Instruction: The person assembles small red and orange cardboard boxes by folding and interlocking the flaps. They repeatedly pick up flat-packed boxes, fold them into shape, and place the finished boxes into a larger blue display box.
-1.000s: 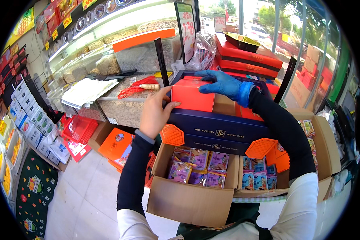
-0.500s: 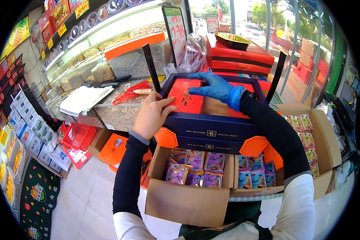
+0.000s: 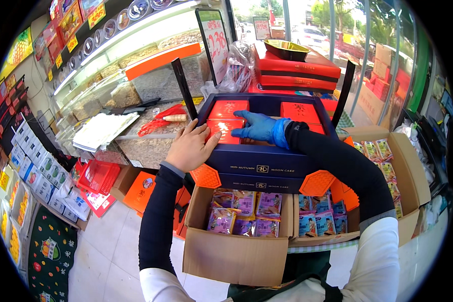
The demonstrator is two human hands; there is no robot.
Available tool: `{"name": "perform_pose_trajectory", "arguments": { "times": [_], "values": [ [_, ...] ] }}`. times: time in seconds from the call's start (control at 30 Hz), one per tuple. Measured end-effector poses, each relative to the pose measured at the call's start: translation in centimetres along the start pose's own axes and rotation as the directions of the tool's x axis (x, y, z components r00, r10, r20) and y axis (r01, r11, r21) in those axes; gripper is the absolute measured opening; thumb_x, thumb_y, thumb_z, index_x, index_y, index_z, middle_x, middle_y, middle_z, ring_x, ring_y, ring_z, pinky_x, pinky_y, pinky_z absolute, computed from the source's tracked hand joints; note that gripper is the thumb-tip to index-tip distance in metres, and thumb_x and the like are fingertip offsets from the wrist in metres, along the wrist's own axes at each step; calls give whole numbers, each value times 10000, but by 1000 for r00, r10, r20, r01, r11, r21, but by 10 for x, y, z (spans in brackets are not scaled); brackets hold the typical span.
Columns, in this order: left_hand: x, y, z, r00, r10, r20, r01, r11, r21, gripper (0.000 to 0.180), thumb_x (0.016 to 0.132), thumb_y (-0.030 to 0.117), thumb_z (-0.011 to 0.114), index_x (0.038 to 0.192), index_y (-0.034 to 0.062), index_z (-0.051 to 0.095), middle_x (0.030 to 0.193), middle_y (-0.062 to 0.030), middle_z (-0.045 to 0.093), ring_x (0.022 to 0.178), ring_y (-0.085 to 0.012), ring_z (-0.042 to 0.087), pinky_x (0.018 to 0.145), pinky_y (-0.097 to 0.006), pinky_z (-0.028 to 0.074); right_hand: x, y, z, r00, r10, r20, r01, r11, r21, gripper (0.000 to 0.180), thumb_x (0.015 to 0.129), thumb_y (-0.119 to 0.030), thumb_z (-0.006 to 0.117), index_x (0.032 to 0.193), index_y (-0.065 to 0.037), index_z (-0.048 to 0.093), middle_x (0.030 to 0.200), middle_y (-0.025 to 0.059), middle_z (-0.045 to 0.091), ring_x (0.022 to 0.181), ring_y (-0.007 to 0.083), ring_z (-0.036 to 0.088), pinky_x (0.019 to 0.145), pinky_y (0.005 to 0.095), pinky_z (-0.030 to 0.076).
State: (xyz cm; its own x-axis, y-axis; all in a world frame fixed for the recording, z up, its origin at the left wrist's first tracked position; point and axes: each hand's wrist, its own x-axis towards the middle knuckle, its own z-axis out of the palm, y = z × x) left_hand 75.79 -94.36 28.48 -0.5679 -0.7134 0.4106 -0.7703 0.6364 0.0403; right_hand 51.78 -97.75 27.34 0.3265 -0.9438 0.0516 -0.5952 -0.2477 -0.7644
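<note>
Gloved right hand is pressing flat, fingers spread, on a small red box lying at the near left of the navy gift box; bare left hand is steadying its left corner, unclenched. Pushing unevenly could be tilting the red box against its neighbours, jamming it.

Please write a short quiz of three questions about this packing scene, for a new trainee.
1. True or false: the right hand wears a blue glove.
2. What does the left hand touch? A) the dark blue gift box B) the red basket C) the gold tray
3. What fills the cardboard box under the gift box?

Key: 1 true. 2 A. 3 Small wrapped packets, mostly purple and pink.
</note>
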Motion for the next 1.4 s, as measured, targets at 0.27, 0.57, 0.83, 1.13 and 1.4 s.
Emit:
{"name": "perform_pose_trajectory", "arguments": {
  "times": [0.27, 0.57, 0.83, 1.13, 1.4],
  "values": [
    [28, 14, 2, 995, 54, 87, -47, 995, -89, 696, 856, 478, 488, 1397, 56, 374, 1445, -162, 361, 1380, -319, 255, 1109, -488, 206, -12, -3, -2, 989, -126, 80, 132, 989, -73, 1011, 785, -240, 756, 1485, -87, 43, 863, 142, 631, 789, 186, 606, 743, 318, 496],
    [88, 17, 41, 926, 151, 347, -67, 968, -243, 608, 808, 386, 621, 1375, 258, 443, 1497, -24, 316, 1418, -326, 149, 1074, -641, 92, -75, -7, -69, 889, -449, -93, 359, 808, -467, 349, 853, -157, 647, 1171, -27, 587, 1033, 132, 667, 918, 215, 656, 825, 333, 512],
    [70, 17, 32, 973, 82, 216, -34, 975, -220, 410, 881, 362, 541, 1271, 240, 569, 1447, -85, 393, 1401, -329, 211, 1065, -643, 106, -295, 58, -135, 946, 15, -324, -4, 999, 36, 286, 901, -197, 600, 1118, -12, 623, 1003, 114, 663, 911, 174, 635, 810, 300, 503],
    [26, 67, 5, 780, 108, -617, -239, 962, -134, 260, 867, 72, 550, 1113, 23, 619, 1216, -175, 560, 1199, -345, 482, 1014, -399, 359, -303, 205, -42, 765, 157, -624, -637, 319, -702, 654, 814, -191, 604, 1329, 104, 331, 1281, 248, 448, 1167, 348, 463, 991, 395, 393],
    [-130, 189, 19, 835, 214, -508, -326, 935, -142, 350, 748, -48, 510, 1060, 33, 646, 1257, -168, 544, 1282, -390, 392, 1061, -487, 283, -304, 210, -28, 860, 109, -499, -497, -48, -866, 523, 866, -100, 469, 1352, 64, 370, 1417, 302, 314, 1328, 408, 316, 1062, 442, 308]
  ]
}}
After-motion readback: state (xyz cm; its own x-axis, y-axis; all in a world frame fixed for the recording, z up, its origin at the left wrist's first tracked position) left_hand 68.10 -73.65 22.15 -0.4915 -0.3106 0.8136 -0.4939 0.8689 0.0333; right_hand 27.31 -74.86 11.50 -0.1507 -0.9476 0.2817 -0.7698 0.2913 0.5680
